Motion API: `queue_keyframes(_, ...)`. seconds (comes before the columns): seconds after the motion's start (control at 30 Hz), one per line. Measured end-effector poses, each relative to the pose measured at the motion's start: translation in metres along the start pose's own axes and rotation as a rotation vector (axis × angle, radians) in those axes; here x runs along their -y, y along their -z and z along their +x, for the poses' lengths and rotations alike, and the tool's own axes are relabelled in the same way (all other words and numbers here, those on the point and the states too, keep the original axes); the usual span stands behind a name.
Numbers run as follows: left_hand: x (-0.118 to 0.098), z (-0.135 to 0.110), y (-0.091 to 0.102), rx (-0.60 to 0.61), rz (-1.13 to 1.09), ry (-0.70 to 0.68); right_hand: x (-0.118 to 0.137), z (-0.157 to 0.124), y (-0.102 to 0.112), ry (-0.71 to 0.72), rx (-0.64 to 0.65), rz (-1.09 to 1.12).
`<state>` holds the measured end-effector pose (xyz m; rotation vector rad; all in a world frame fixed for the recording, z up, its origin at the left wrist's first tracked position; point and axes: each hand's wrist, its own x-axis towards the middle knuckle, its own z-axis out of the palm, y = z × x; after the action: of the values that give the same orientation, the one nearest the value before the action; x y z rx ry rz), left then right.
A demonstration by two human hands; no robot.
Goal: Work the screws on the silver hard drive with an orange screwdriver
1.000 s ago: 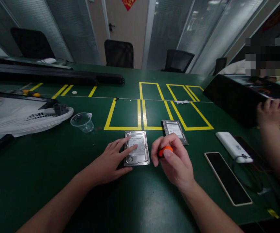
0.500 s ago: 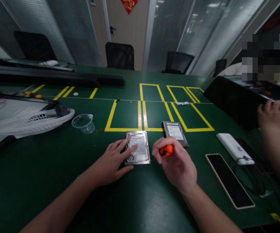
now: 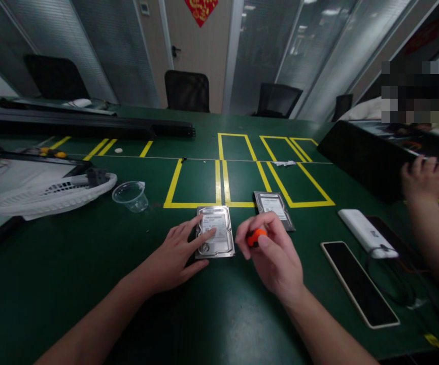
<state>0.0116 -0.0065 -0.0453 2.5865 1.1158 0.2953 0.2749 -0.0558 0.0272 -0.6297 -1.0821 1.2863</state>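
A silver hard drive (image 3: pixel 221 230) lies flat on the green table, its label facing up. My left hand (image 3: pixel 183 246) rests on the drive's left side, fingers spread and tips touching the label, thumb along the near edge. Just right of this drive, my right hand (image 3: pixel 274 253) is closed around an orange-and-black screwdriver handle (image 3: pixel 256 238); its shaft is hidden, so I cannot tell if it touches anything. Behind that hand sits a second hard drive (image 3: pixel 274 205), darker, tilted in direction and partly covered by my fingers.
A clear plastic cup (image 3: pixel 131 196) and a white perforated shell (image 3: pixel 52 195) stand to the left. On the right lie a phone (image 3: pixel 360 284), a white power bank (image 3: pixel 367 233) and cables. Another person's hand (image 3: pixel 428 177) is by a black panel (image 3: pixel 367 162). Yellow tape (image 3: pixel 189 205) marks the table.
My right hand has shifted slightly left with the screwdriver, whose handle shows at a different angle. My left hand stays on the hard drive.
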Motion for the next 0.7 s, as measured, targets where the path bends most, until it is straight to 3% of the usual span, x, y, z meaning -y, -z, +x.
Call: queue_keyframes(0.7, 0.0010, 0.0002, -0.0012, 0.016, 0.000, 0.008, -0.0008, 0.0003, 0.0005, 0.041, 0.032, 0.033)
